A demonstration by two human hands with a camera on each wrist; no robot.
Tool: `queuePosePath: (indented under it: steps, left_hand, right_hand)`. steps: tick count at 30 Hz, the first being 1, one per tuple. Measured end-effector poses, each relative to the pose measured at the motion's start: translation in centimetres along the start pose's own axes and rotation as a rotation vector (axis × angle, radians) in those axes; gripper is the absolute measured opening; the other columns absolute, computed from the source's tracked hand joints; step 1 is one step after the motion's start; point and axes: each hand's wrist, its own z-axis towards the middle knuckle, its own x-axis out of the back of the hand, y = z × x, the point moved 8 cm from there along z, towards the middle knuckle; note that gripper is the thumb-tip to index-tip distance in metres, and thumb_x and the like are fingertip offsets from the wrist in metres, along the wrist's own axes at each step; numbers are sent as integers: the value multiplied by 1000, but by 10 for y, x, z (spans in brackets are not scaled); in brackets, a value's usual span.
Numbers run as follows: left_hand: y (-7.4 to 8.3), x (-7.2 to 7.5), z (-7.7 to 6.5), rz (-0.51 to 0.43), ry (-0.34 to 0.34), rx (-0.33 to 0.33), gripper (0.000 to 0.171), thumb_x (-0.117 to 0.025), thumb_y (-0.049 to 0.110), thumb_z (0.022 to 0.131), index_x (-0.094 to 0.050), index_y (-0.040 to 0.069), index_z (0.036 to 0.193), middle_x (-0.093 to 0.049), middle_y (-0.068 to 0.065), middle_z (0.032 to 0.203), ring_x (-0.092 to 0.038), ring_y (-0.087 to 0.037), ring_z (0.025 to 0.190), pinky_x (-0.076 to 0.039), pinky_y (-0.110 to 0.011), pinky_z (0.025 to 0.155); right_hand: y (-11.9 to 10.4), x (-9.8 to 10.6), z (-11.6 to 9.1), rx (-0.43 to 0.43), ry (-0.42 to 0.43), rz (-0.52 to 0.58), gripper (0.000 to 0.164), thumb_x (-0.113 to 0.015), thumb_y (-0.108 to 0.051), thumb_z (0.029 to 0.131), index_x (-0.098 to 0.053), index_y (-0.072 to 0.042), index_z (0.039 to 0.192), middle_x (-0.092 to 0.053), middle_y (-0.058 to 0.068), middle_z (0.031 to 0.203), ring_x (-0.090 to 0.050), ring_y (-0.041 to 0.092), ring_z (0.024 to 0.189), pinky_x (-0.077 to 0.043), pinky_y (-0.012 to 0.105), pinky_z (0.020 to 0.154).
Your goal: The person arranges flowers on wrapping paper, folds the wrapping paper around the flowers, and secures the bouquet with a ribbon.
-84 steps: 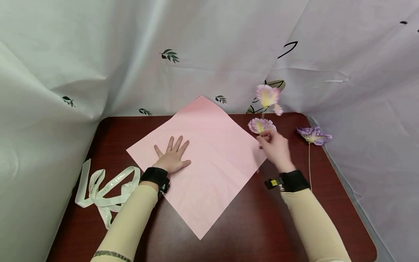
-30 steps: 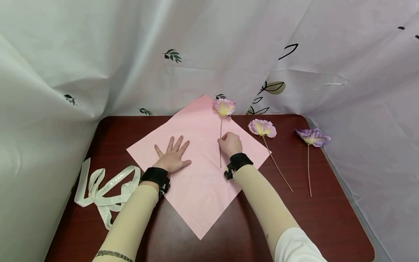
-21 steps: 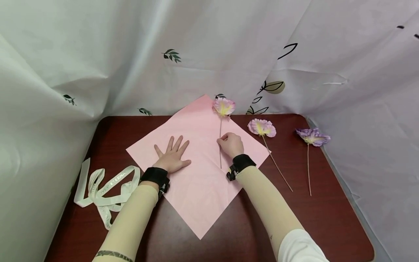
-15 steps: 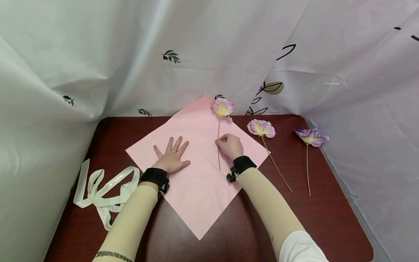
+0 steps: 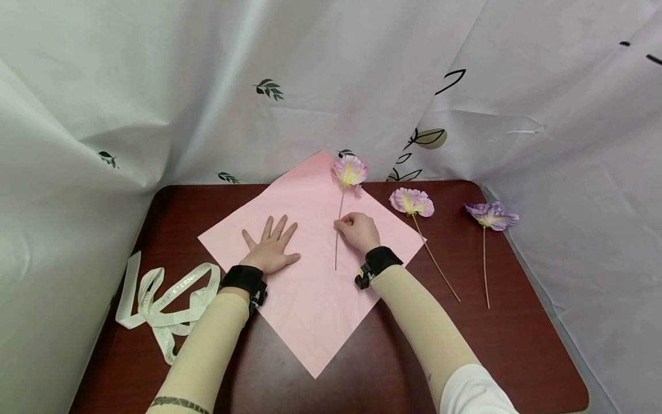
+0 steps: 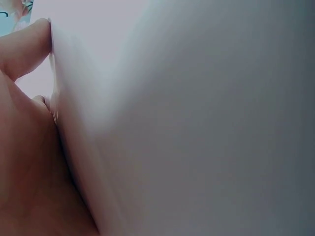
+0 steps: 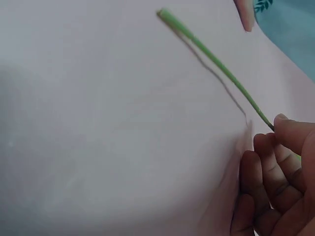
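A square sheet of pink wrapping paper (image 5: 310,322) lies cornerwise on the dark red table. My left hand (image 5: 270,253) rests flat on its left half, fingers spread; in the left wrist view the paper (image 6: 197,147) fills most of the frame. With thumb and fingertips my right hand (image 5: 360,231) pinches the stem of an artificial flower (image 5: 349,171), pink petals with a yellow centre. The head points to the back edge of the paper. Seen from the right wrist, the green stem (image 7: 216,61) lies close over the paper and casts a shadow on it.
Two more artificial flowers lie on the table (image 5: 393,356) at right: a pale pink-purple one (image 5: 412,202), its stem crossing the paper's right corner, and a deeper purple one (image 5: 491,217). A loose white printed ribbon (image 5: 173,316) is heaped at left. Pale curtains (image 5: 331,69) surround the table.
My right hand brought the flower from the right side onto the paper, then shifted it slightly left, its stem tilting a little. The left hand has stayed in place.
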Motion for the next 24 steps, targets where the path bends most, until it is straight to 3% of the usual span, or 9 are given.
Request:
queuePosePath:
  steps: [14,24]
  left_hand:
    - [0,1,-1,1,-6,1,85,-50,64,91,-8,35,158,11,3,167,20,-31,151,21,-82,93]
    - [7,10,-6,35,14,-9,83,-50,62,92,-11,30,159,4,-2,167,13,-35,152,14,-84,96]
  right_hand:
    - [4,-3,1,-31,-10,14,29,-66,-45,91,-69,-17,97,-67,1,86,-59,21,82,-45,35,80]
    - [4,-2,1,3,-3,-15,23,-68,-38,89,-72,-16,94,-68,0,82,-60,19,80,-46,33,78]
